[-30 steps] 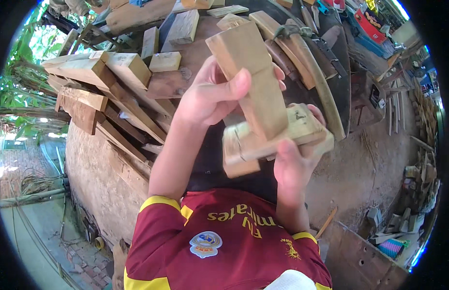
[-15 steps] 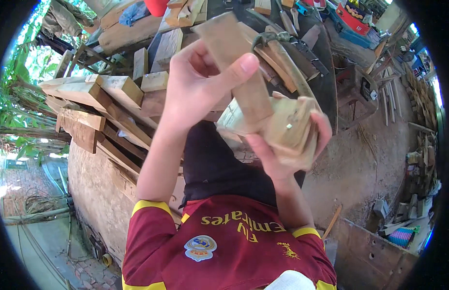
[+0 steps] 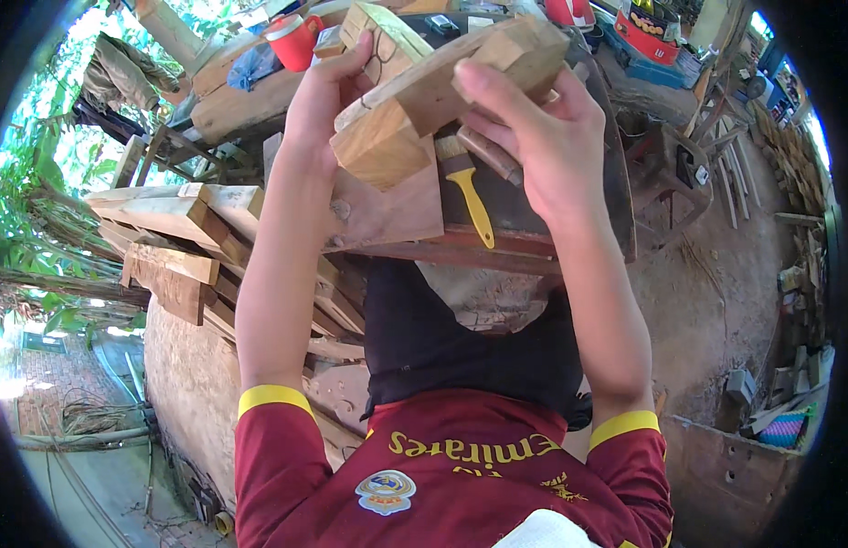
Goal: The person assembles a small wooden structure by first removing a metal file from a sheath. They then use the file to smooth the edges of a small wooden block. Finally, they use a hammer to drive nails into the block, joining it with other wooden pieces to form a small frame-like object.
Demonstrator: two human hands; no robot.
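Observation:
Raised over the workbench (image 3: 387, 215) is a piece made of wooden blocks (image 3: 451, 87), tilted up to the right; whether its parts are joined I cannot tell. My left hand (image 3: 328, 110) is closed at its left end, by a squared block with end grain showing. Across the right end, my right hand (image 3: 543, 123) is closed with its thumb on the near face. A pale block (image 3: 387, 41) with a dark curved line touches or overlaps my left fingers; I cannot tell whether it is held. Below the piece lies a paintbrush (image 3: 474, 196) with a yellow handle.
Long wooden beams (image 3: 168, 210) are stacked at the left. A red mug (image 3: 293, 41) and a blue plastic bag (image 3: 250, 68) are at the far left. Toward the far right sit a red tin (image 3: 648, 38) and a stool (image 3: 666, 173). Wood scraps line the right side.
Both hands have moved forward, away from my body, with the wood. The piece has turned, and my right hand now grips its far right end. The paintbrush has come into sight.

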